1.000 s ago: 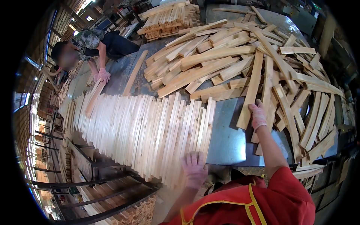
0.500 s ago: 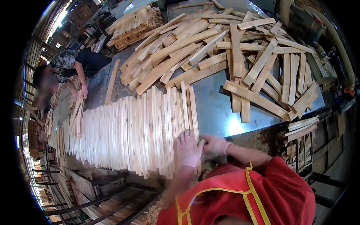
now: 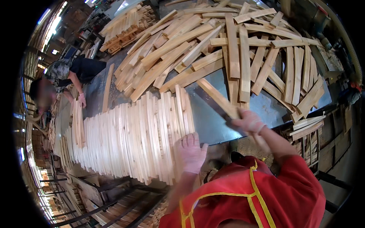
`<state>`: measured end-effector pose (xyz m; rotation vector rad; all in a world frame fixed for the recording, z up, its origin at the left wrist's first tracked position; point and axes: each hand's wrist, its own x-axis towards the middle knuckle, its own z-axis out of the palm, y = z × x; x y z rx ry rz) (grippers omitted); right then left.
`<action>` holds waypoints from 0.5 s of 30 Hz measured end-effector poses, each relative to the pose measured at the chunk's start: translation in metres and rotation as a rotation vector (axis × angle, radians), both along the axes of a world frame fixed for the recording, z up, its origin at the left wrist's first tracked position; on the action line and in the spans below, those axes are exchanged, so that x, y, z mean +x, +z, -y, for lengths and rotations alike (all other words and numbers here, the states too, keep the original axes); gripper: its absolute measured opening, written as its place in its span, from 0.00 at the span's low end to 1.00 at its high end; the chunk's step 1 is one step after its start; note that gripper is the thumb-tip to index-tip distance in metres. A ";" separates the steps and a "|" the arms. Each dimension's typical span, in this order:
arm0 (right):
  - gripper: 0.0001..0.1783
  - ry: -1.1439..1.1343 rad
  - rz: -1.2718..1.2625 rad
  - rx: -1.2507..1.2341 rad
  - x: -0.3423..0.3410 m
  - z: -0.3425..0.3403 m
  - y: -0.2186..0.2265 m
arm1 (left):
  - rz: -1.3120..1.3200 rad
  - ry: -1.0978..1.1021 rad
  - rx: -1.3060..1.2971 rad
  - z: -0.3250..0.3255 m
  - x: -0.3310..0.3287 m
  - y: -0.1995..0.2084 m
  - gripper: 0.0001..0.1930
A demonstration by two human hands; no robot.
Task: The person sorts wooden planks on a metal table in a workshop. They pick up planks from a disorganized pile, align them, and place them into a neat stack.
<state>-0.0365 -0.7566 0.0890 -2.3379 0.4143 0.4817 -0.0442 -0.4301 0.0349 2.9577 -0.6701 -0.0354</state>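
The right hand [image 3: 249, 121] had left the other's side and now gripped a long tan wooden plank [image 3: 218, 98] over the grey metal counter [image 3: 207, 127]. The left hand [image 3: 192, 155] stayed spread on the pale wooden strips [image 3: 125, 140].

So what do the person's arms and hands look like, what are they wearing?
The left hand and right hand wear thin, pale pinkish gloves that end at the wrist. The forearms are bare. On the right, a short red sleeve covers the upper arm; the left sleeve isn't clear.
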 end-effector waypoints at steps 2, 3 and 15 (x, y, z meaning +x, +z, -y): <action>0.42 -0.060 -0.044 0.234 0.016 -0.043 -0.031 | -0.034 -0.025 -0.044 0.030 0.009 0.010 0.47; 0.41 0.023 -0.004 0.255 0.023 -0.064 -0.054 | -0.049 -0.029 -0.064 0.042 0.012 0.015 0.48; 0.50 -0.197 0.326 -0.584 0.208 0.055 0.019 | 0.171 0.056 0.080 0.038 0.026 -0.017 0.38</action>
